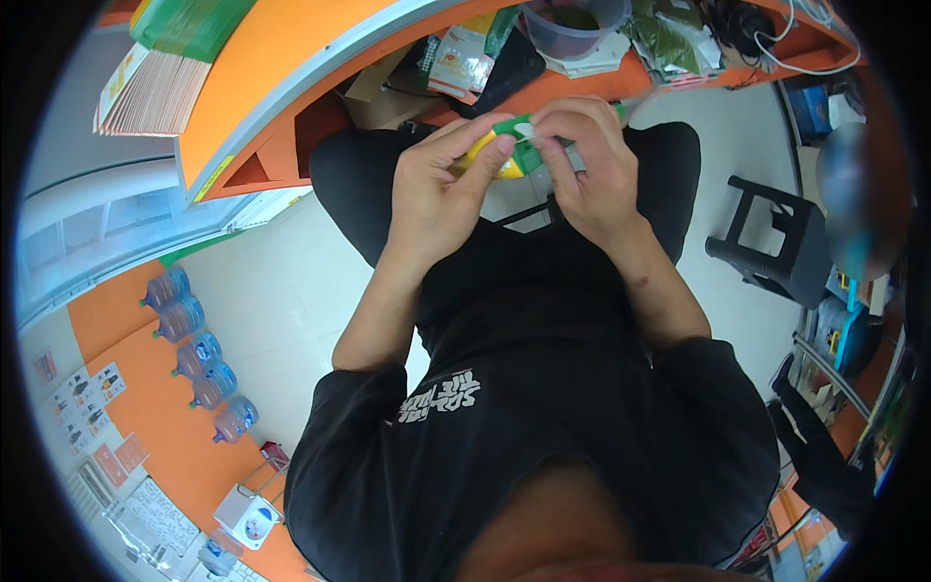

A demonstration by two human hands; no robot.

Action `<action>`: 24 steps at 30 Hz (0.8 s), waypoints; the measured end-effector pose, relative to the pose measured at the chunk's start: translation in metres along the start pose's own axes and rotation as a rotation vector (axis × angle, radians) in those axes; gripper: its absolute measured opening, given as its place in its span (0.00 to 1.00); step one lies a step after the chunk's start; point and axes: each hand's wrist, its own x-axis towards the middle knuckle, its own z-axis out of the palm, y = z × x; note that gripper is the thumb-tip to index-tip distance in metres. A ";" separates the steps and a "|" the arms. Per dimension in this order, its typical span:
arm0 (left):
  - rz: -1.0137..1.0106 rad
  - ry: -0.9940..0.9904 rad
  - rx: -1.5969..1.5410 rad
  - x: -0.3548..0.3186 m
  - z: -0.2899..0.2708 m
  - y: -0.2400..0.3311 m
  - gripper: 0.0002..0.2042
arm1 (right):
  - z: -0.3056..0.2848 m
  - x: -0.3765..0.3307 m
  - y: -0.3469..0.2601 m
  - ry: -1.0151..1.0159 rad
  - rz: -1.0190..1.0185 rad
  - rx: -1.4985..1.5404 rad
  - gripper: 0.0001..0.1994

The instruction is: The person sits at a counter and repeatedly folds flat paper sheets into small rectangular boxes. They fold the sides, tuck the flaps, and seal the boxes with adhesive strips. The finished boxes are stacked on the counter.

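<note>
Green-and-yellow packet (527,158) is gripped two-handed, seen between the knees (669,160). Its left end is clamped by the left hand's (436,184) thumb and fingers, the other pinched by the right hand (593,175). A tub's (567,46) parked on the shelf (628,80) beyond, stool (813,254) off right.

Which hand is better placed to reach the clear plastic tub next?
Likely the right hand: it is nearly below the tub in this view, while the left hand is farther off. Both are on the green and yellow packet, so either would first let go.
</note>
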 end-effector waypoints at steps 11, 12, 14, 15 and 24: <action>-0.065 -0.049 -0.010 0.007 -0.003 -0.003 0.12 | -0.003 -0.001 0.013 -0.061 0.041 0.143 0.05; -0.081 -0.049 -0.026 0.007 -0.001 -0.004 0.12 | -0.003 -0.003 0.014 -0.060 0.051 0.135 0.05; -0.065 -0.040 0.020 0.009 0.001 -0.006 0.12 | -0.002 -0.004 0.014 -0.058 0.070 0.119 0.05; -0.057 -0.033 0.044 0.009 0.001 -0.006 0.12 | -0.002 -0.005 0.015 -0.066 0.110 0.122 0.05; -0.070 -0.205 0.130 0.017 -0.011 -0.005 0.12 | -0.006 -0.005 0.016 -0.283 0.374 0.225 0.07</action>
